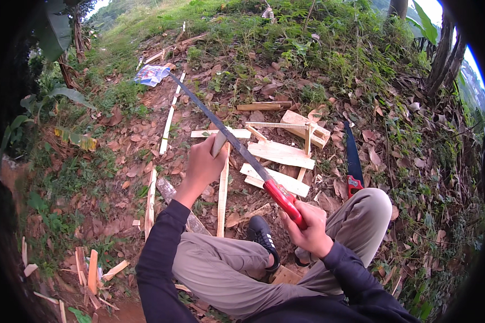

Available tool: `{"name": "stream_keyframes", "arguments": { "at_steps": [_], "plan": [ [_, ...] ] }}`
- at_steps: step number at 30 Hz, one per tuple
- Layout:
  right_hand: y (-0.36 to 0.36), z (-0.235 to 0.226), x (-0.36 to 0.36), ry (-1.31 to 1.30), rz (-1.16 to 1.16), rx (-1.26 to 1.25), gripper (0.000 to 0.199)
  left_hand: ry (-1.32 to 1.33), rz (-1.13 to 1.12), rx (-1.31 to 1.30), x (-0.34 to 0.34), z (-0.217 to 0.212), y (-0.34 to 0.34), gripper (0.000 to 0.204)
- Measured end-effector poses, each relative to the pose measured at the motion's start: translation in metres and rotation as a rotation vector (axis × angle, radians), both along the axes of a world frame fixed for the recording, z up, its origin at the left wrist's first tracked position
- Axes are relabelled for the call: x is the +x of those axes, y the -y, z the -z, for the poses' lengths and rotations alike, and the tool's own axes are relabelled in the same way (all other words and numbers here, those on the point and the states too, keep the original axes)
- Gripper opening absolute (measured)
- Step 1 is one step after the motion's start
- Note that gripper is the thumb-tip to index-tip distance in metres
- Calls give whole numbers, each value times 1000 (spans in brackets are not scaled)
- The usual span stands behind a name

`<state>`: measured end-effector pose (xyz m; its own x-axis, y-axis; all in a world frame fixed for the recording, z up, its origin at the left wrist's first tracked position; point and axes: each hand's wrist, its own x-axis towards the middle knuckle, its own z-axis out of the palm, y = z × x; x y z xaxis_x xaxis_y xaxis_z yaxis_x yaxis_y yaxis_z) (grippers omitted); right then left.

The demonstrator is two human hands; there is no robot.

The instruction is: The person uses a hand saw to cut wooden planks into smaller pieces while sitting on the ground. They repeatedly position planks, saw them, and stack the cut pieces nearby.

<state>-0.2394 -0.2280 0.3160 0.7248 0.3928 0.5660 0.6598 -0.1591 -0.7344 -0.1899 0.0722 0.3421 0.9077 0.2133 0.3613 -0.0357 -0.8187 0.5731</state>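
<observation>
- Wooden strip point(222, 183): long, pale and narrow, standing on end from the ground and leaning slightly; every other entry is placed from it. Judged to be set on end so the blade can reach its top.
- Left hand point(202, 164): closed around the top of the strip, fingers wrapped, thumb side toward the blade; the grip looks meant to steady the strip against the pull of cutting.
- Right hand point(307, 226): right of the strip and nearer the person, fist closed tight on the red handle of the saw.
- Saw point(226, 134): long dark blade running from the red handle up and leftward, crossing the strip just at its top beside the left hand; whether the teeth bite into the wood cannot be told.
- Black shoe point(263, 237): just right of the strip's foot; whether it pins anything cannot be told.
- Cut boards point(280, 153): loose pile right of the strip, lying flat on fallen leaves.
- Second saw point(353, 161): dark blade, red handle, lying well right of the strip beyond the boards.
- Thin slat point(168, 124): on the ground left of the strip, pointing uphill.
- Blue wrapper point(152, 74): far uphill, left of the strip.
</observation>
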Motion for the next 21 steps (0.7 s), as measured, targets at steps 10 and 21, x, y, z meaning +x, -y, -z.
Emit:
{"name": "stream_keyframes", "arguments": {
  "at_steps": [10, 21],
  "plan": [
    [-7, 5, -9, -100, 19, 24, 17, 6, 1, 271, -5, -9, 7, 23],
    [-29, 44, 32, -41, 120, 51, 23, -326, 131, 352, -23, 21, 26, 22]
  ]
}}
